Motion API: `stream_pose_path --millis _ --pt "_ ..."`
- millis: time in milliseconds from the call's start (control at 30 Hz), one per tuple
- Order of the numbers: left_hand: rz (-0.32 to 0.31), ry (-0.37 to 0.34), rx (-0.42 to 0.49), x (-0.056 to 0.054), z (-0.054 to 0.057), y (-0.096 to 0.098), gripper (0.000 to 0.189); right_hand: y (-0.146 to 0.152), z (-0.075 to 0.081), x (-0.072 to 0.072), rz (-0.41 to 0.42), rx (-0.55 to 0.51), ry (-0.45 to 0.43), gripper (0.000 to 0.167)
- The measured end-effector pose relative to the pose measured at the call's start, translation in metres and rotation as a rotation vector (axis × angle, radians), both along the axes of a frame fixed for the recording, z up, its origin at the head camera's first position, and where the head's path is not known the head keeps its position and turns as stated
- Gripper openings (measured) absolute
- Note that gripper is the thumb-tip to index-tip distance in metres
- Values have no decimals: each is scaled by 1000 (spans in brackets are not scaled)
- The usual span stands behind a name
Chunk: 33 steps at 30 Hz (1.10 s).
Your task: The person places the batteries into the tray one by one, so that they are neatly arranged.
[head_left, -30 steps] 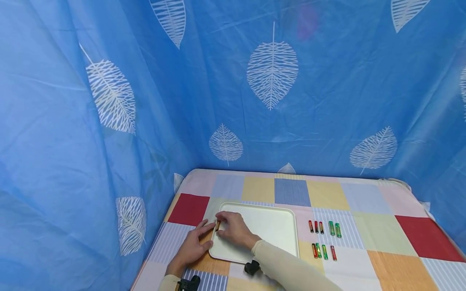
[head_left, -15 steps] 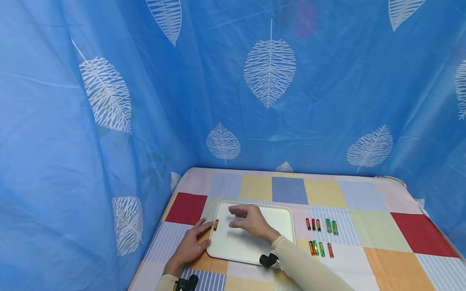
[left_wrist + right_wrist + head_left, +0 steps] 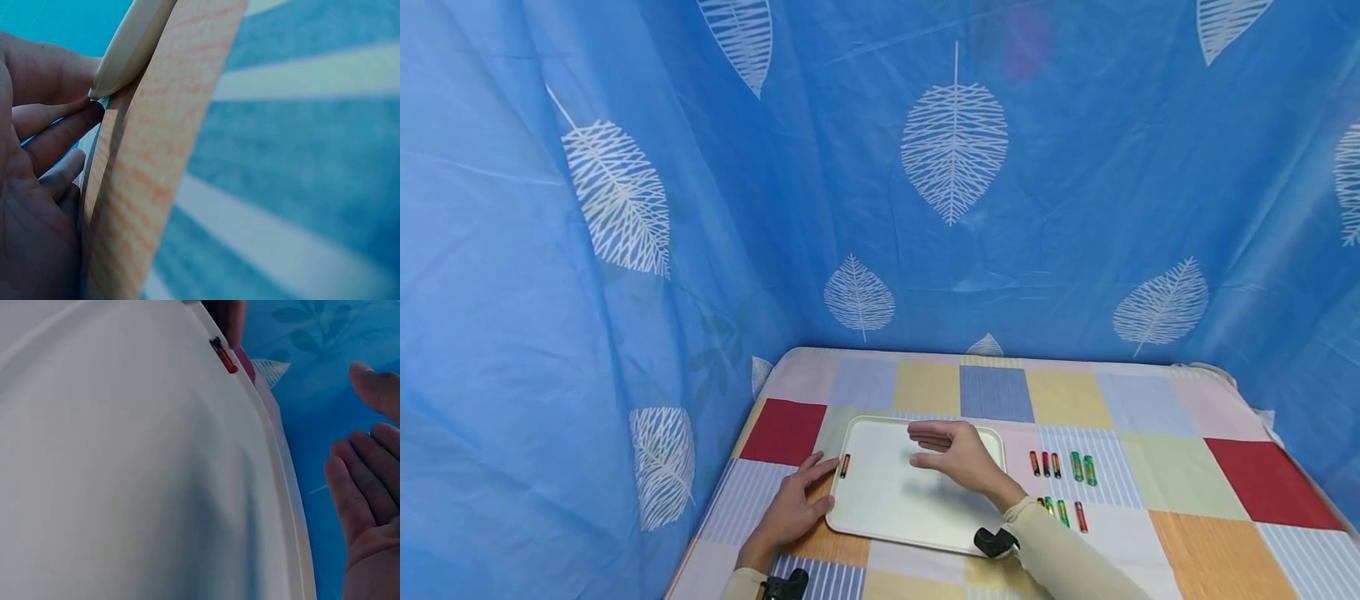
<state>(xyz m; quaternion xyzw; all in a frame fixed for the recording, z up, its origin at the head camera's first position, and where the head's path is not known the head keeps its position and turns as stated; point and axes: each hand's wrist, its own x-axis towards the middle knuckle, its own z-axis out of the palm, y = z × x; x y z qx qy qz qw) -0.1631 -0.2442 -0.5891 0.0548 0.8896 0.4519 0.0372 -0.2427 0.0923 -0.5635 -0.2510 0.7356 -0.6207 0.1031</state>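
A white rectangular tray lies on the patchwork cloth. One small red-and-black battery sits inside its left edge, also visible as a battery in the right wrist view. My left hand rests beside the tray, its fairly straight fingers and thumb touching the left rim. The left wrist view has that hand against the tray's rim. Above the tray's right half hovers my right hand, fingers extended and thumb apart, holding nothing; its palm shows in the right wrist view.
Right of the tray, red batteries and thicker green batteries lie in a row. A nearer row includes a red battery and is partly covered by my right arm. A blue leaf-print curtain hangs behind the table.
My right hand has let go of the battery at the tray's left edge, then lifted and moved right across the tray. The left hand has stayed at the rim.
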Motion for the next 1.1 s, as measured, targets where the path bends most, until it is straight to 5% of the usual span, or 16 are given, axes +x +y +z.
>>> stream_pose_path --millis 767,1100 --pt "-11 19 11 -4 -5 -1 65 119 6 36 -92 48 38 50" --pt "8 -5 3 -4 -5 -1 65 177 11 53 -98 183 18 58"
